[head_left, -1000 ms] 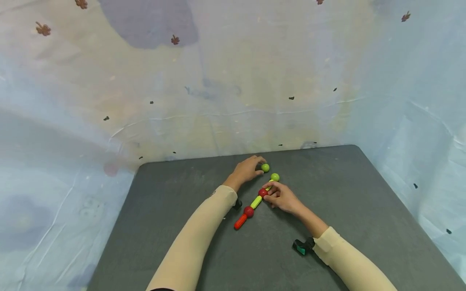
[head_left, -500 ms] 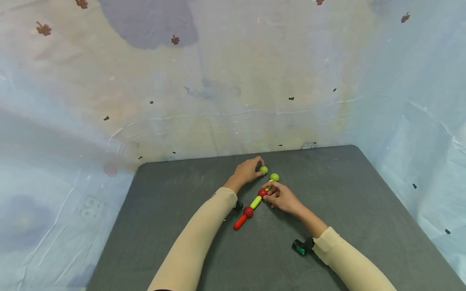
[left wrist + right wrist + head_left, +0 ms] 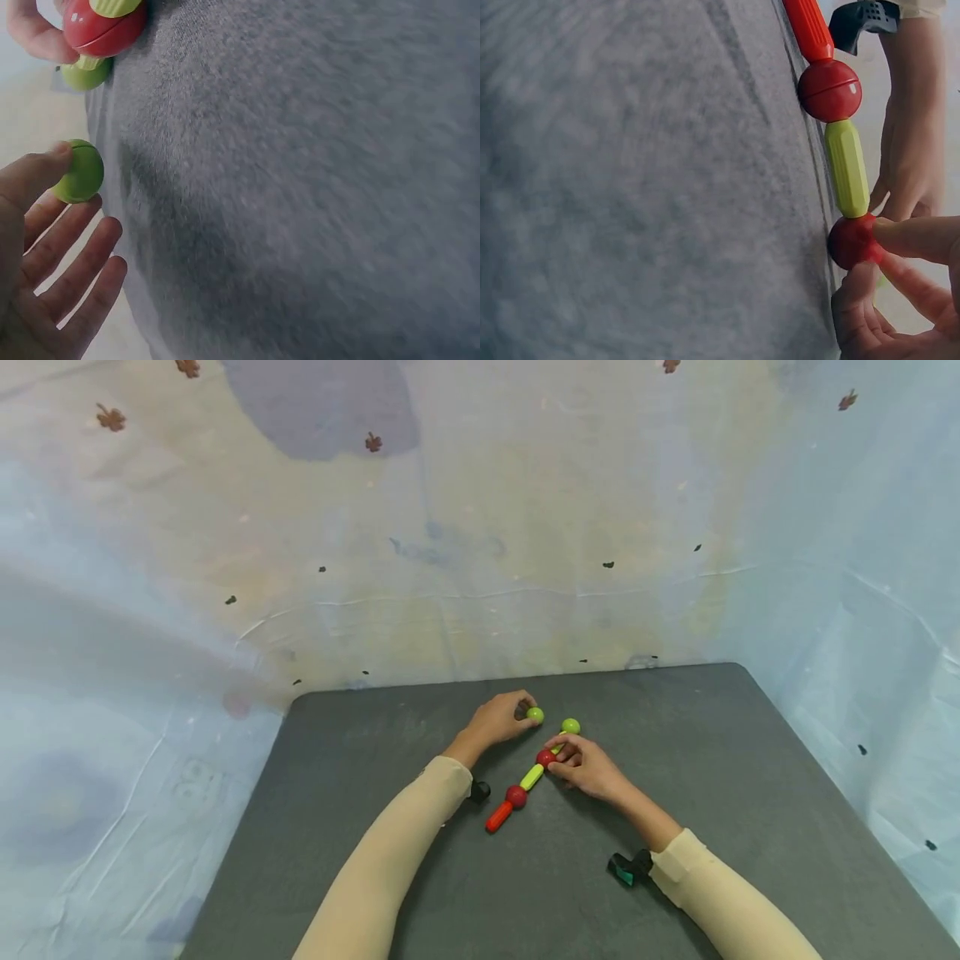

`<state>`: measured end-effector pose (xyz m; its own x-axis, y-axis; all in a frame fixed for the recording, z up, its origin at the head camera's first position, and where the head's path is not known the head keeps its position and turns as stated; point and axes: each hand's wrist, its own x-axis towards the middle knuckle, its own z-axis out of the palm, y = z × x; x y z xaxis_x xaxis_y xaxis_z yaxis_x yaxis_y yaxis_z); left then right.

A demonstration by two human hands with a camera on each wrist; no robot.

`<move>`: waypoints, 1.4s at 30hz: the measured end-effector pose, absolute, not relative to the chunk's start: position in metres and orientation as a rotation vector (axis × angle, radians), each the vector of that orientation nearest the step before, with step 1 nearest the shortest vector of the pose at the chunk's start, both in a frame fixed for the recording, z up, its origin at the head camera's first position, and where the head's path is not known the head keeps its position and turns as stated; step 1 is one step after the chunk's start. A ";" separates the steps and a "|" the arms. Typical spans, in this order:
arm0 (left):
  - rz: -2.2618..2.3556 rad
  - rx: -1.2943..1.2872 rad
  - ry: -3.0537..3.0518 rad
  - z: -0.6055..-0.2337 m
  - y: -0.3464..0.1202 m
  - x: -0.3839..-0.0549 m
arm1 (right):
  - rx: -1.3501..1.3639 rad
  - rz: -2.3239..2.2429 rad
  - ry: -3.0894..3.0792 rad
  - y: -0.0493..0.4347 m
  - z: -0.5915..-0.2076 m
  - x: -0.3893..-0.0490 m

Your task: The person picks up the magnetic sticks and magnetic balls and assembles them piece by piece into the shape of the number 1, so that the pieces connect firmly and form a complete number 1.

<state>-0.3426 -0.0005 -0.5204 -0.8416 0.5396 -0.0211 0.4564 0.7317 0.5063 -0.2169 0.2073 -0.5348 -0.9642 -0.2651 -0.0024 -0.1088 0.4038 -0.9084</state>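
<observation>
My left hand (image 3: 498, 718) pinches a loose green ball (image 3: 81, 172) between thumb and fingertips, just above the grey table. To the right of it lies a straight chain of balls and sticks. The chain has a red stick (image 3: 808, 28) at the near end, a red ball (image 3: 830, 91), a yellow-green stick (image 3: 847, 169) and a second red ball (image 3: 853, 242). Beyond come another yellow-green stick, partly hidden by fingers, and a green ball (image 3: 571, 726) at the far end. My right hand (image 3: 592, 770) grips the second red ball with thumb and fingers.
The dark grey table (image 3: 360, 752) has rounded far corners. A pale patterned sheet (image 3: 480, 527) hangs behind it and along both sides. Black wrist devices sit on both arms, the right wrist device (image 3: 628, 868) close to the tabletop.
My left hand has carried the loose green ball left and slightly towards me, away from the chain's far end. The right hand and the chain stay in place.
</observation>
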 end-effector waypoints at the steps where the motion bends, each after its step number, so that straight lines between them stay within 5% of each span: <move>1: 0.755 0.799 2.760 -0.520 -0.004 -0.342 | -0.344 -1.599 2.515 0.207 -0.534 -0.217; 17: 0.799 0.757 2.813 -0.514 -0.057 -0.306 | -0.562 -1.295 2.882 0.192 -0.517 -0.208; 42: 0.651 0.809 2.796 -0.507 -0.114 -0.230 | -1.051 -1.028 2.632 0.173 -0.511 -0.201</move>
<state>-0.2300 -0.1136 -0.5066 -0.8412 0.5398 -0.0313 0.4705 0.7593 0.4495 -0.2009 0.1726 -0.5115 -0.7499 -0.6494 0.1263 -0.5630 0.5261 -0.6374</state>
